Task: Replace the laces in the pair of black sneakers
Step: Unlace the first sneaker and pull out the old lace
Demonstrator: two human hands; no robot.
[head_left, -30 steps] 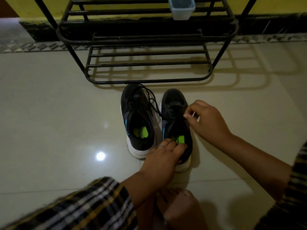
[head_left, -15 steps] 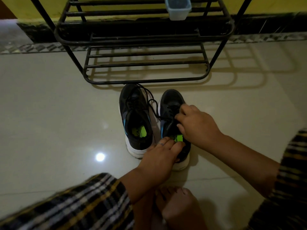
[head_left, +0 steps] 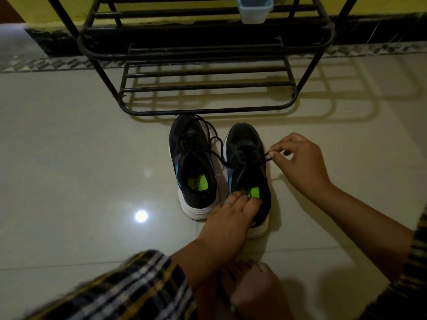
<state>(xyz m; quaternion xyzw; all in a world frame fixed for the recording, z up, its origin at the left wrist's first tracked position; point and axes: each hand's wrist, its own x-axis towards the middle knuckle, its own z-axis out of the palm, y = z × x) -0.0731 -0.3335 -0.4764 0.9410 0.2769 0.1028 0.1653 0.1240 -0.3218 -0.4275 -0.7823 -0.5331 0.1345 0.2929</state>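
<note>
Two black sneakers with white soles and green insoles stand side by side on the tiled floor. The left sneaker (head_left: 193, 167) has loose black laces trailing to its right. My left hand (head_left: 231, 218) grips the heel opening of the right sneaker (head_left: 248, 162), fingers inside the collar. To the right of that shoe, my right hand (head_left: 298, 162) pinches a black lace (head_left: 265, 159) between thumb and forefinger and holds it taut, out from the eyelets.
A black metal shoe rack (head_left: 208, 72) stands just beyond the shoes' toes, against the yellow wall. A small pale blue plastic tub (head_left: 254, 8) sits on its upper shelf. My bare foot (head_left: 251, 289) rests on the floor near the bottom edge.
My right hand has moved from over the right sneaker's laces out to its right side, drawing a lace with it. My left hand has stayed on the heel.
</note>
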